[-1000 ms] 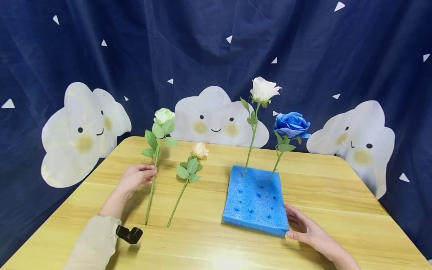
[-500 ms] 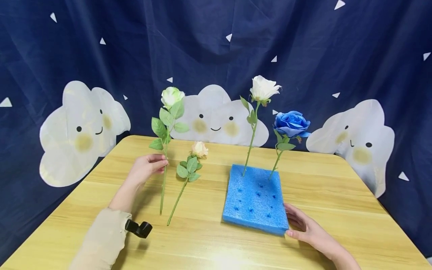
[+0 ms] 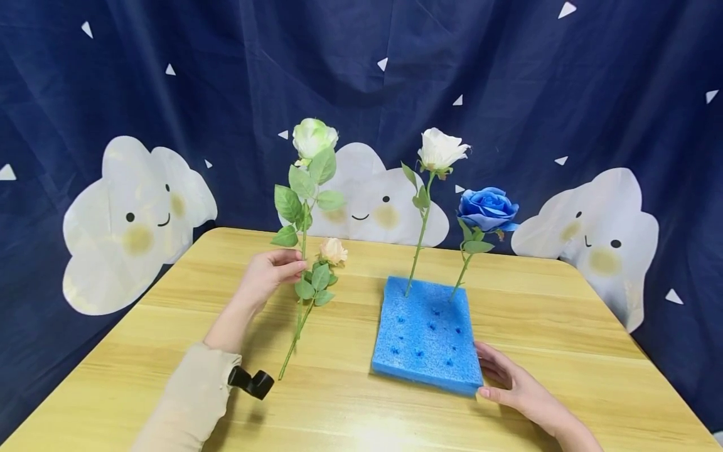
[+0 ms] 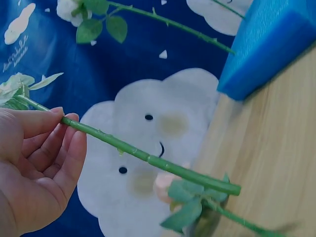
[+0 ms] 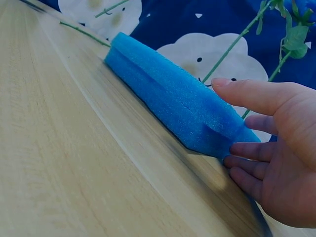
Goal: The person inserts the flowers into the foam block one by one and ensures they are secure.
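My left hand [image 3: 272, 276] pinches the stem of a white-green artificial rose [image 3: 314, 139] between thumb and fingertips. The rose stands nearly upright over the table, and its lower stem [image 4: 148, 157] points down past the fingers. Behind that stem, a small peach rose [image 3: 333, 251] lies on the table. My right hand [image 3: 516, 386] rests at the near right corner of a blue foam block [image 3: 426, 339], fingers loosely extended along its side. Stuck upright in the far part of the block are a white rose [image 3: 443, 149] and a blue rose [image 3: 488, 209].
The foam's top has several small holes. A wooden table [image 3: 339, 414] bears everything. Behind its far edge hangs a dark blue curtain [image 3: 226, 75] printed with white clouds and triangles. A black wrist mount [image 3: 251, 382] sticks out from the left sleeve [image 3: 186, 395].
My left hand has lifted the white-green rose and carried it rightward, so its stem now overlaps the peach rose in the head view. My right hand and the foam block have stayed put.
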Tool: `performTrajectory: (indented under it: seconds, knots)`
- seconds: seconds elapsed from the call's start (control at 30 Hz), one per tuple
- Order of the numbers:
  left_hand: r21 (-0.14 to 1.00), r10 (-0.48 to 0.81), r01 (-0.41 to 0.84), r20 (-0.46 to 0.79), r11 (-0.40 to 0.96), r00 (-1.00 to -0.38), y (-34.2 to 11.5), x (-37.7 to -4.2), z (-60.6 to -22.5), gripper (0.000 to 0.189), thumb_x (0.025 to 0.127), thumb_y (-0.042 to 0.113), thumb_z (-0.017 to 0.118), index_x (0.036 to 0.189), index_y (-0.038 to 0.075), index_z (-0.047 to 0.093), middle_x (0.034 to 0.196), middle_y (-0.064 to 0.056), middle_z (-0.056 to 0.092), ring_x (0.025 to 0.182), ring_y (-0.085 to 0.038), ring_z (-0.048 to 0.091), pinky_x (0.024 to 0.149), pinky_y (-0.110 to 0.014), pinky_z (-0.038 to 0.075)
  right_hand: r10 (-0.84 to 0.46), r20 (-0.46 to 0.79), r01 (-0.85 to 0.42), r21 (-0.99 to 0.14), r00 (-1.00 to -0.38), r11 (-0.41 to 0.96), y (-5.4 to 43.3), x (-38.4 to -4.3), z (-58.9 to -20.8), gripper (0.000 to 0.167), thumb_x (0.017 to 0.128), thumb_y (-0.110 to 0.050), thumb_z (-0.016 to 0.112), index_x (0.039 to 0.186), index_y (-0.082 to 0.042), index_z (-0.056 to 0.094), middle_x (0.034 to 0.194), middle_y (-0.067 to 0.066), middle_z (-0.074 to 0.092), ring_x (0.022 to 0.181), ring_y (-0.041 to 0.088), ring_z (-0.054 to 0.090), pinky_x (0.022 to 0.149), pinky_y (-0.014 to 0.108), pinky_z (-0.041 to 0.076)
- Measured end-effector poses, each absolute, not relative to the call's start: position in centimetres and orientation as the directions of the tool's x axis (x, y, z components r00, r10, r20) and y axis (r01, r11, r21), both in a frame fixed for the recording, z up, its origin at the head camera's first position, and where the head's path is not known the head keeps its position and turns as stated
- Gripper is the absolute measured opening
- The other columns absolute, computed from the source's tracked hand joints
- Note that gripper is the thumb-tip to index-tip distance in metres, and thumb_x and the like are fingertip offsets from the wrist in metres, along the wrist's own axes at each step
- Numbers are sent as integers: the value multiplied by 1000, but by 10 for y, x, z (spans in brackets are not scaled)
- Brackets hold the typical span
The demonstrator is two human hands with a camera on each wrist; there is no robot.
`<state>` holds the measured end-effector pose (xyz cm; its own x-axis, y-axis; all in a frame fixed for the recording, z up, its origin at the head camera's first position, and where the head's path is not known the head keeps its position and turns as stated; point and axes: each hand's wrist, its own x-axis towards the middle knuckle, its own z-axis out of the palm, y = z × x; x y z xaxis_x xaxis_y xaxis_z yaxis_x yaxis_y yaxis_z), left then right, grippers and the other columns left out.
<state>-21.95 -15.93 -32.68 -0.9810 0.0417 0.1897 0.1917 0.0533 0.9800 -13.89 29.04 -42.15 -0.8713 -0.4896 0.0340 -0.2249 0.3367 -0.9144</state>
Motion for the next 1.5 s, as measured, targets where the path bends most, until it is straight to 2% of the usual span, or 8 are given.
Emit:
performTrajectory:
  seconds: [0.27,0.53,0.63,0.77,0.93,1.07,1.3,1.5]
  knots:
    - [969,71,245,242,42,-968,-137,-216,-317,23,84,-2,64,99,-18,57,92,-9,64,73,-6,63,67,-24,54,-494,39,-229,-915,-869,332,291,-138,-422,69,90,-5,59,142,10,17,140,35,27,115,-10,40,93,10,33]
    - [961,101,276,274,14,-956,-114,-211,-305,16,82,-5,65,92,-17,60,92,-13,65,70,-10,63,65,-26,54,-496,42,-229,-918,-867,323,291,-137,-422,68,90,-4,59,142,10,18,140,34,27,115,-9,40,94,11,33]
    - [954,123,298,296,-1,-947,-105,-210,-301,17,81,-6,65,93,-18,61,91,-13,65,71,-9,63,65,-26,54,-500,36,-224,-920,-865,320,291,-137,-422,68,90,-5,59,143,9,17,140,35,27,115,-9,40,94,11,33]
    - [943,161,332,330,-15,-930,-93,-207,-297,20,82,-8,63,96,-22,60,87,-5,65,70,-9,62,66,-27,54,-505,31,-220,-922,-862,318,289,-136,-421,68,90,-5,58,143,9,16,140,35,25,115,-10,39,94,11,33]
    - [939,204,341,342,-39,-918,-78,-208,-294,21,82,-8,63,97,-22,59,89,-8,64,73,-10,63,69,-30,55,-490,30,-214,-922,-871,324,290,-136,-422,68,90,-5,59,142,9,18,141,34,27,115,-9,40,94,11,32]
    - [935,241,348,354,-68,-903,-66,-210,-294,20,82,-10,62,97,-23,59,86,-4,62,72,-11,63,68,-29,55,-504,56,-243,-918,-862,313,290,-136,-423,67,90,-4,58,142,10,18,139,35,27,116,-9,40,94,11,33]
    - [934,293,349,357,-82,-887,-46,-210,-295,21,83,-10,61,100,-22,59,89,-15,65,71,-8,62,70,-33,55,-520,130,-312,-908,-844,279,288,-137,-422,66,88,2,58,141,11,20,137,37,30,117,-7,40,94,11,33]
    - [915,347,380,402,-135,-847,-30,-212,-302,16,82,-10,62,94,-21,59,85,-14,64,73,-11,63,69,-35,55,-509,105,-290,-910,-854,298,287,-137,-421,67,89,-1,59,142,10,20,138,36,30,117,-7,40,94,11,33]
